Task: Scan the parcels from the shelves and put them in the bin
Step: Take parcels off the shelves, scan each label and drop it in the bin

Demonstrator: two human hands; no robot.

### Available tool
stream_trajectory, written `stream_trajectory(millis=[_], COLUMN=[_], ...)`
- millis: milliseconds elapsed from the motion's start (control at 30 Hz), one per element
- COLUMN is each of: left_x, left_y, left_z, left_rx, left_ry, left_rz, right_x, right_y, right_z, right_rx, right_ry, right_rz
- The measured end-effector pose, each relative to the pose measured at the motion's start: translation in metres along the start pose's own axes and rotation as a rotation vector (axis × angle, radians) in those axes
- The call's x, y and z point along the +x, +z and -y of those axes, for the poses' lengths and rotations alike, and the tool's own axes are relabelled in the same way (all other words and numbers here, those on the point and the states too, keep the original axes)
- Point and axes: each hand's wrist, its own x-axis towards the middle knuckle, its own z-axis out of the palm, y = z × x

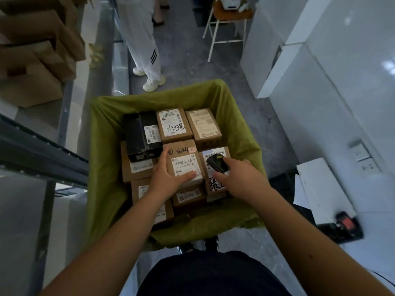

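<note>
My left hand (168, 178) grips the brown cardboard parcel with the white barcode label and "3644" scrawled on its top (182, 163), fingers curled over its left edge and thumb laid across the label's lower corner. It sits among the others in the bin lined with olive-green plastic (102, 133), and I judge I am just setting it down. My right hand (237, 178) is closed round the small black handheld scanner (215, 163), held just above the neighbouring brown parcel with heavy black handwriting (215, 184).

To do this well I should lower the parcel flat, label up, so it squares against the two brown labelled boxes at the back (174, 124) and does not ride up on the parcel beside it. I should let go only once it sits level, then slide my thumb off the label without dragging it. The scanner ought to lift clear first, so my wrists do not cross.

The black wrapped parcels (142, 135) are stacked on top at the left and look as though a knock could tip them. The bin seems well filled, so little room is left. The dark metal shelf rail (42, 152) juts in close on my left, with brown cardboard boxes (32, 60) stacked on the shelves above it. A person in white trousers (145, 43) stands in the aisle beyond the bin, and a stool (226, 24) stands further back.
</note>
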Motion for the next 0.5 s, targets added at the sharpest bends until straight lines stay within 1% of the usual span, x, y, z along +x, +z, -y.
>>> stream_trajectory(millis=[200, 300, 400, 500], left_x=[0.003, -0.001, -0.002, -0.004], left_y=[0.002, 0.003, 0.003, 0.002], left_z=[0.0, -0.003, -0.003, -0.003], left_rx=[-0.024, -0.072, -0.051, -0.034], left_ry=[0.007, 0.016, 0.01, 0.011], left_rz=[0.037, 0.013, -0.01, 0.002], right_x=[0.002, 0.0, -0.002, -0.004], right_y=[0.008, 0.011, 0.013, 0.013], right_z=[0.004, 0.003, 0.001, -0.001], right_rx=[-0.001, 0.004, 0.003, 0.007], right_ry=[0.029, 0.05, 0.068, 0.073], right_rz=[-0.016, -0.028, -0.032, -0.037])
